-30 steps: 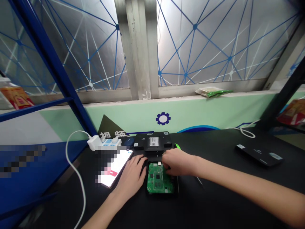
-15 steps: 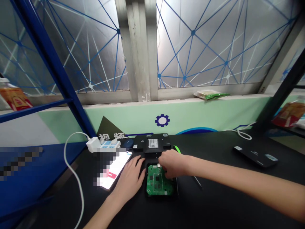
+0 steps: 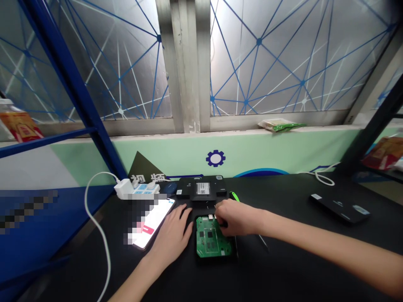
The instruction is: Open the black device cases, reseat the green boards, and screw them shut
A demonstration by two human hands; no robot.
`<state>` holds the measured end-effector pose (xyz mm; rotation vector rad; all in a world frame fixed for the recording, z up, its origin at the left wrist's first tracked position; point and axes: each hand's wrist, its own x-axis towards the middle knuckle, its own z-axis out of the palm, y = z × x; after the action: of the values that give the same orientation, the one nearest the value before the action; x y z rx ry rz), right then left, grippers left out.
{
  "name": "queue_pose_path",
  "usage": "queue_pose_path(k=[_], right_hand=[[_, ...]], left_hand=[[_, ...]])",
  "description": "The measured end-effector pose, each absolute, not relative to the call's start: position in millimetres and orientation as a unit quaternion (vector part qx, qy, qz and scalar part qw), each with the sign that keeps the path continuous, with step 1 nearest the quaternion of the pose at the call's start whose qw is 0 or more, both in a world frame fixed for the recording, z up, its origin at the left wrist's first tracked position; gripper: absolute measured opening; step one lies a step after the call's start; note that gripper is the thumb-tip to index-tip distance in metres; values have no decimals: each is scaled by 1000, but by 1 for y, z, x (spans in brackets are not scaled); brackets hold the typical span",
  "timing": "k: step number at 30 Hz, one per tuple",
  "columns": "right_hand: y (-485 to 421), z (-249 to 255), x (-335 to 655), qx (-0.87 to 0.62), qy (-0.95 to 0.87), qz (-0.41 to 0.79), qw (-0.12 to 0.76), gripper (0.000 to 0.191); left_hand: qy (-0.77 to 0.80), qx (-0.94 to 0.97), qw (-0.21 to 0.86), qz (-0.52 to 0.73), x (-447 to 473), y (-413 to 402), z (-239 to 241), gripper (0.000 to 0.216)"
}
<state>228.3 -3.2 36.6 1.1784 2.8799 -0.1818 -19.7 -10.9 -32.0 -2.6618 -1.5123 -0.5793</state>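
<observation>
The right hand [image 3: 237, 218] has eased a little to the right along the far edge of the circuit board [image 3: 210, 241]. Its fingers now bunch at the far right corner, and more of the board's green face shows.

The person's two arms, head-camera view.
The left hand [image 3: 171, 235] and the right hand [image 3: 236, 217] are bare, as are both forearms up to the picture's edge; the right forearm shows at greater length. Nails are too small to make out.
</observation>
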Motion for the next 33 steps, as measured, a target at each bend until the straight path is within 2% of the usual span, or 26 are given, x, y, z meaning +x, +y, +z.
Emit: queue_pose_path(k=[6, 18, 25, 33], right_hand=[[-4, 31, 237, 363, 925, -95, -55, 2], [-3, 13, 250, 349, 887, -221, -206, 9], [-8, 0, 264, 351, 820, -296, -342, 4], [-11, -21, 278, 372, 697, -372, -487, 21]], left_hand=[[-486, -855, 10, -182, -20, -10, -34, 38], [-476, -860, -2, -187, -21, -10, -31, 37], [-493, -849, -10, -190, -20, -11, -31, 40], [-499, -848, -15, -181, -17, -14, -30, 44]])
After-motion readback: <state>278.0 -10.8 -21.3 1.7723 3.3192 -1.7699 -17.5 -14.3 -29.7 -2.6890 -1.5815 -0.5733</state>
